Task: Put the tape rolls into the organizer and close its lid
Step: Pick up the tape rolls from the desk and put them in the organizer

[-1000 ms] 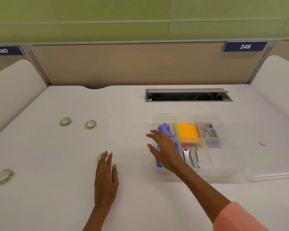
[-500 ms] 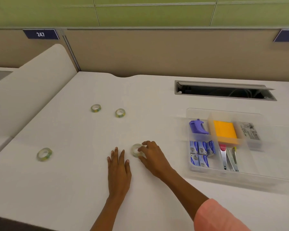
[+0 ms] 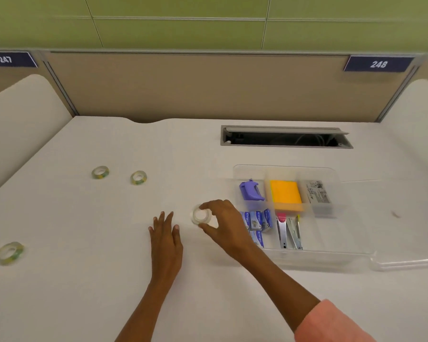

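Observation:
My right hand pinches a clear tape roll between thumb and fingers, just left of the clear plastic organizer. My left hand lies flat on the white desk beside it, fingers apart, holding nothing. Three more tape rolls rest on the desk: one and another at the far left, and one near the left edge. The organizer stands open, and its clear lid lies to its right.
Inside the organizer are a purple tool, orange sticky notes, a grey box, blue staple boxes and staplers. An open cable slot sits behind it. A beige partition bounds the desk's back.
My right hand left the organizer, reached left to the tape roll beside my left hand and closed on it. The roll now sits closer to the organizer. My left hand stayed flat.

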`<state>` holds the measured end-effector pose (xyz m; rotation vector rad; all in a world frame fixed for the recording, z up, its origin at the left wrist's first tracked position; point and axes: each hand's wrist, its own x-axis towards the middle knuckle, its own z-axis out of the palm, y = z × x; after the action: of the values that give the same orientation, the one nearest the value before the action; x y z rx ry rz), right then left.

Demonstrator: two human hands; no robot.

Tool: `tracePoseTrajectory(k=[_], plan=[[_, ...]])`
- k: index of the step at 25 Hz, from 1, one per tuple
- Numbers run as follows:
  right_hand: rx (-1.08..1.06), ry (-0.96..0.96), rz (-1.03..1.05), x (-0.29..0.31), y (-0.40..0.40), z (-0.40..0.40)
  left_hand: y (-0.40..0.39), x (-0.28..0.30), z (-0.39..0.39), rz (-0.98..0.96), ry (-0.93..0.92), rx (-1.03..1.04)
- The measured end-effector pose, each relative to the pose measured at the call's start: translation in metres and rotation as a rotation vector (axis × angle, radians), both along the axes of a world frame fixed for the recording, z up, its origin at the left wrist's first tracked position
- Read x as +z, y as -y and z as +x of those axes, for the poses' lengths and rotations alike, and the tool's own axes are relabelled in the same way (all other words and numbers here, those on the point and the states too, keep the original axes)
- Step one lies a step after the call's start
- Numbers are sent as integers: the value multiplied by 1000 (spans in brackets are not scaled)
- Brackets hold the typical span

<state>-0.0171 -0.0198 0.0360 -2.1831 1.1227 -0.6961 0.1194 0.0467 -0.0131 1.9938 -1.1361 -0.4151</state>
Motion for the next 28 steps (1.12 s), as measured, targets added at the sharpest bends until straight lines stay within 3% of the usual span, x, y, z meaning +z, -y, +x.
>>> tracePoseTrajectory(k=[4, 10, 17, 28], plan=[[-261, 149, 2, 21, 19, -83, 25, 13, -49, 8, -172, -68], [-625, 103, 39, 13, 40, -210, 41, 13, -110, 116, -314, -173], [-602, -192, 162, -14, 58, -236, 38, 13, -117, 64, -341, -126], [-508, -268, 210, -20, 72, -228, 36, 14, -113, 90, -352, -143]])
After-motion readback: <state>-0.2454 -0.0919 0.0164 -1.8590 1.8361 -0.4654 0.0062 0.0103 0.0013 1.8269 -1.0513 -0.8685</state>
